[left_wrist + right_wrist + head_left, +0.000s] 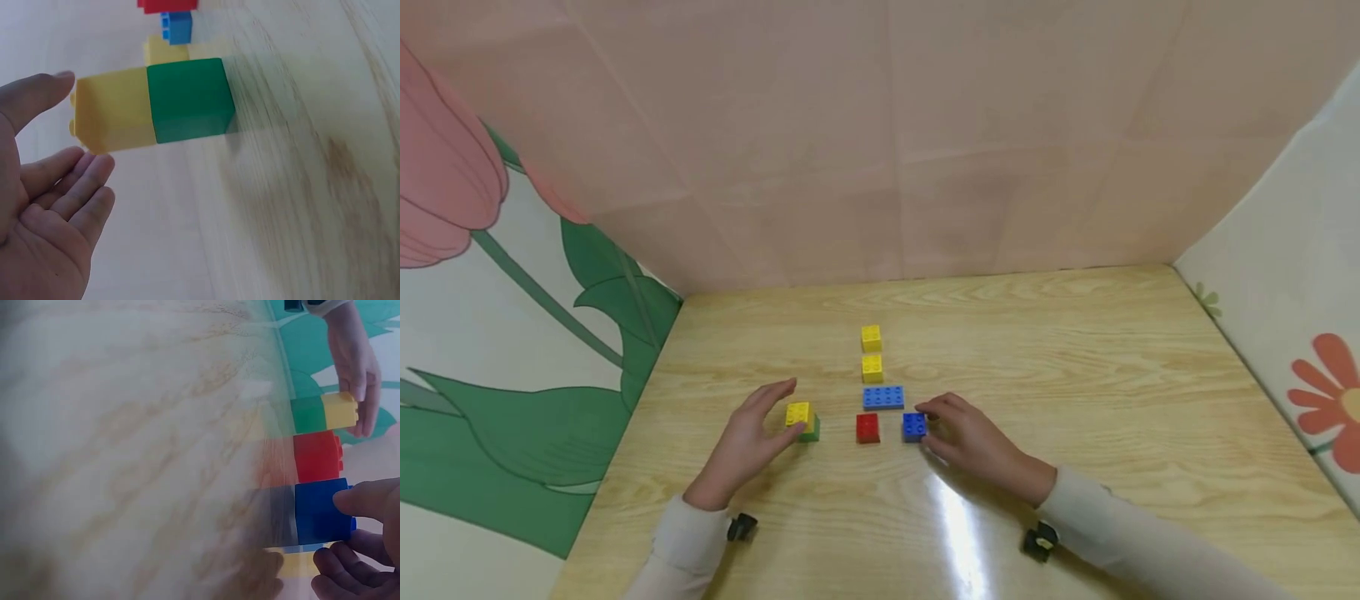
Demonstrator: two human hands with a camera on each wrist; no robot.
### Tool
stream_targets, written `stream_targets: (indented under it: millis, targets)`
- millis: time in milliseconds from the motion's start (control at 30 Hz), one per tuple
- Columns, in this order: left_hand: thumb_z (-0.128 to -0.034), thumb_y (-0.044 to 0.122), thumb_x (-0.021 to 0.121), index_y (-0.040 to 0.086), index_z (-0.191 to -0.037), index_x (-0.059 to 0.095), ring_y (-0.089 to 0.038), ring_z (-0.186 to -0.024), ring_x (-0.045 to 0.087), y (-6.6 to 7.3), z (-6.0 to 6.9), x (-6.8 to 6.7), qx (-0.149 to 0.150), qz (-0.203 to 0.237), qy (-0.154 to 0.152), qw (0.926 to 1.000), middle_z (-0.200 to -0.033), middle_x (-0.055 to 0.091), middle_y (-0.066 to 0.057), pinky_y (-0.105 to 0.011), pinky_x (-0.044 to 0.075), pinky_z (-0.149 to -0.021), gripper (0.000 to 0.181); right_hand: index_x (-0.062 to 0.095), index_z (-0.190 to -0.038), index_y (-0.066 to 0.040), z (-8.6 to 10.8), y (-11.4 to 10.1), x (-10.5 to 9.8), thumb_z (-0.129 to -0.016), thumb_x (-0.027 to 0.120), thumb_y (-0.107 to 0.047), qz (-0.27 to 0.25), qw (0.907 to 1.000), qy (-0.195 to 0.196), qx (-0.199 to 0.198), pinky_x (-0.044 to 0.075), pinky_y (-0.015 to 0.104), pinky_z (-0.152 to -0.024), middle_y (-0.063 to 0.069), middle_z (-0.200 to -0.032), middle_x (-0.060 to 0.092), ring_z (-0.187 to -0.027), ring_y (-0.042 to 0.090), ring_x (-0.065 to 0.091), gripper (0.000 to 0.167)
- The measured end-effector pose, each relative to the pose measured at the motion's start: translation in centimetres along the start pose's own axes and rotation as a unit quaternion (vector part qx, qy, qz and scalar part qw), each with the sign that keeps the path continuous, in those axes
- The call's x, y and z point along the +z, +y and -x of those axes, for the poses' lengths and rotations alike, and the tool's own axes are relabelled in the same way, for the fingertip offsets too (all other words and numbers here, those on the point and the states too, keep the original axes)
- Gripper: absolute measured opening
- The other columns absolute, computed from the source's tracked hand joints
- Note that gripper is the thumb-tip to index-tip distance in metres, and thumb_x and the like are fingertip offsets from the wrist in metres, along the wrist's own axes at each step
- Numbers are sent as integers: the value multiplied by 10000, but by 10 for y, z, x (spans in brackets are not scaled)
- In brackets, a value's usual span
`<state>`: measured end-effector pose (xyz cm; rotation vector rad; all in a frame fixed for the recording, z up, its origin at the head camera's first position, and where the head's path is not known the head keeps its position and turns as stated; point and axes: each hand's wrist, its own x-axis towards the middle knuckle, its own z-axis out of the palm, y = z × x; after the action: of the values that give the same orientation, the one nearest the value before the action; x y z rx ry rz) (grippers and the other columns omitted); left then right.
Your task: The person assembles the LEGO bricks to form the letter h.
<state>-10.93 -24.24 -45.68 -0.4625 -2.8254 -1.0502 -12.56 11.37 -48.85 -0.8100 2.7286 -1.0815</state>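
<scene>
On the left, a yellow brick (798, 412) sits on top of a green brick (190, 100), which stands on the table. My left hand (749, 440) is spread around this stack, thumb at its near side and fingers beyond, with a visible gap to the fingers. My right hand (976, 443) pinches a small dark blue brick (913, 427) between thumb and fingers; the brick appears to rest on the table. Left of it is a red brick (867, 428). A longer blue brick (883, 397) lies just behind these two.
Behind the long brick stand two yellow bricks, a nearer one (872, 368) and a farther one (870, 337). The wooden table (1075, 358) meets a pink backdrop (880, 167) at the back and flower-patterned sides. Dark wrist devices show at both cuffs.
</scene>
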Motion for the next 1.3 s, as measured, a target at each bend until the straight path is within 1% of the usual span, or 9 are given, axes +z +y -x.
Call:
stream_targets:
  millis: [133, 333, 467, 567, 667, 900, 1133, 1200, 1300]
  targets:
    - [-870, 335, 750, 166, -1437, 475, -230, -1282, 473, 8, -2, 2, 9, -32, 110, 9999, -1393, 511, -12, -481, 422, -1026, 653, 611, -1270, -152, -1, 0, 0, -872, 746, -223, 54, 9998, -71, 150, 520, 304, -881, -70, -1126, 586, -1028, 86, 584, 427]
    - [-878, 318, 745, 173, -1440, 472, -208, -1294, 462, 22, -4, 2, -32, -60, 63, 10000, -1412, 490, 21, -465, 413, -1039, 641, 612, -1251, -169, 0, 0, 0, -880, 738, -226, 87, 9998, -73, 190, 518, 296, -885, -72, -1127, 590, -1028, 69, 582, 396]
    - [-876, 276, 752, 148, -1426, 490, -207, -1285, 474, 28, -4, 1, 188, -71, 155, 9997, -1408, 498, 17, -461, 418, -1035, 623, 613, -1244, -169, 1, -1, -1, -883, 733, -224, 98, 9999, -27, 107, 523, 299, -874, -70, -1122, 591, -1024, 77, 587, 384]
    - [-878, 283, 750, 154, -1421, 497, -198, -1277, 482, 31, -4, 0, 320, -148, 217, 9991, -1404, 503, 20, -451, 430, -1026, 613, 615, -1240, -169, 2, -2, -3, -887, 730, -220, 61, 10000, 21, 43, 525, 310, -873, -69, -1122, 593, -1030, 105, 598, 375]
    - [-879, 299, 746, 166, -1422, 495, -198, -1278, 483, 35, -3, 0, 349, -203, 220, 9989, -1404, 504, 16, -451, 437, -1020, 613, 618, -1236, -170, 2, -3, -5, -891, 727, -216, 54, 9999, 83, -26, 528, 323, -874, -69, -1126, 594, -1036, 132, 608, 365]
    - [-872, 325, 751, 220, -1424, 490, -185, -1272, 487, 47, -5, 2, 243, -164, -7, 9996, -1396, 502, 36, -439, 441, -1018, 620, 621, -1223, -156, 4, -7, -9, -892, 730, -216, 40, 9994, 213, -259, 532, 355, -867, -59, -1132, 600, -1030, 161, 614, 354]
    - [-864, 295, 763, 222, -1420, 499, -178, -1281, 479, 60, -7, 9, 526, 65, -200, 9984, -1396, 503, 59, -437, 437, -1021, 620, 617, -1225, -137, 8, -12, -14, -897, 727, -208, -46, 9985, 272, -477, 526, 360, -881, -41, -1142, 601, -1037, 179, 617, 354]
    - [-859, 291, 769, 230, -1429, 485, -165, -1279, 479, 63, -8, 13, 583, 145, -298, 9978, -1397, 498, 66, -417, 441, -1019, 640, 615, -1226, -141, 8, -13, -15, -899, 725, -213, -36, 9983, 281, -506, 526, 359, -880, -44, -1142, 600, -1038, 178, 616, 353]
    - [-858, 296, 769, 235, -1444, 460, -148, -1278, 477, 67, -10, 18, 554, 199, -526, 9969, -1403, 488, 72, -390, 444, -1015, 665, 614, -1221, -156, 8, -14, -16, -898, 726, -222, -48, 9983, 294, -503, 528, 364, -878, -58, -1136, 596, -1037, 171, 615, 348]
